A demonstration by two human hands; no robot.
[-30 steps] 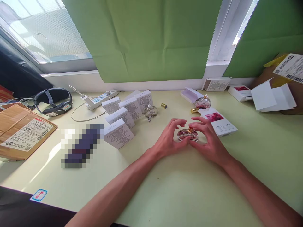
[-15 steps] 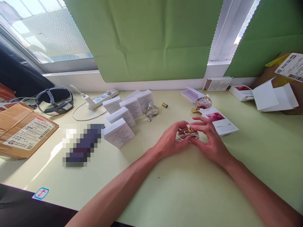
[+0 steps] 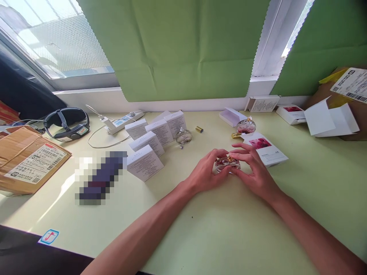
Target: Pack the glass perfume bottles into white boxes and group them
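Observation:
A small round glass perfume bottle (image 3: 227, 163) with pinkish liquid and a gold top stands on the pale green table (image 3: 200, 229). My left hand (image 3: 205, 172) curls around its left side, fingers bent onto the glass. From the right, my right hand (image 3: 252, 172) cups the same bottle, with fingertips reaching over the gold top. A white box with a pink picture (image 3: 265, 149) lies just behind my right hand.
Several white boxes (image 3: 149, 143) stand in a cluster at centre left, with a clear bottle (image 3: 183, 136) and a gold cap (image 3: 199, 129) behind them. Another pink bottle (image 3: 246, 126) sits farther back. A headset (image 3: 66, 123), power strip (image 3: 122, 120) and cardboard parcel (image 3: 27, 162) lie left; open cartons (image 3: 329, 118) right.
Both hands have closed in on the bottle: the fingers, spread and arched a second ago, now rest on the glass and its top.

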